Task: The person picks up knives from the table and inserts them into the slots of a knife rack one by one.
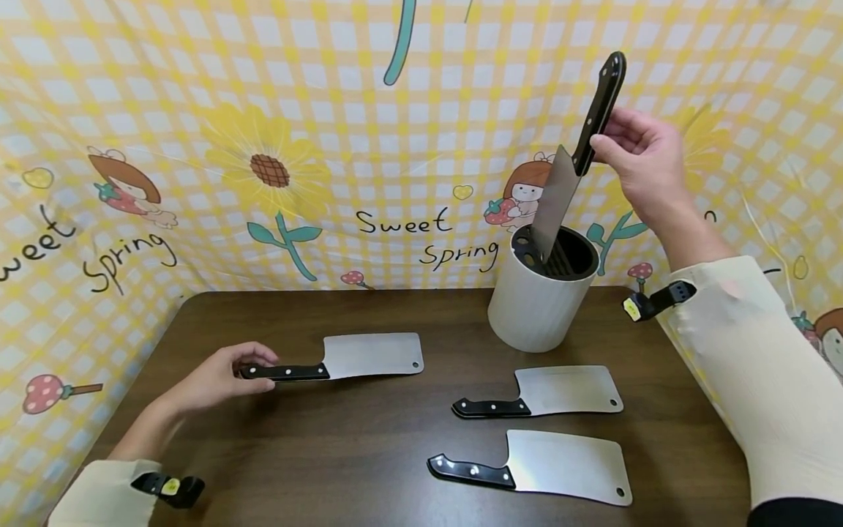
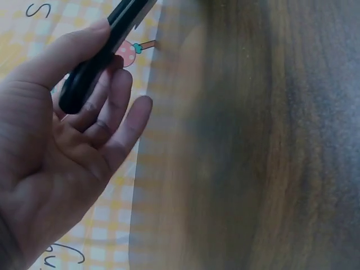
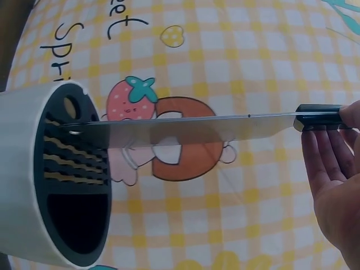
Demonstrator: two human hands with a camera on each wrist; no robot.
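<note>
My right hand [image 1: 652, 161] pinches the black handle of a cleaver [image 1: 556, 201] between thumb and fingers. Its blade points down at a slanted angle, with the end at a slot in the top of the white knife block [image 1: 527, 311]. In the right wrist view, the slotted black top [image 3: 73, 185] has several slots, a round hole and a large opening. At the left, my left hand [image 1: 214, 377] holds a second cleaver [image 1: 372, 355] by the end of its black handle, blade toward the right. The left wrist view shows only that handle [image 2: 93, 79], between thumb and fingers.
Two more cleavers, a farther one [image 1: 566, 390] and a nearer one [image 1: 569, 465], lie on the brown wooden table [image 1: 316, 454] in front of the knife block, handles to the left. A yellow checked cloth [image 1: 369, 139] hangs behind and at the sides.
</note>
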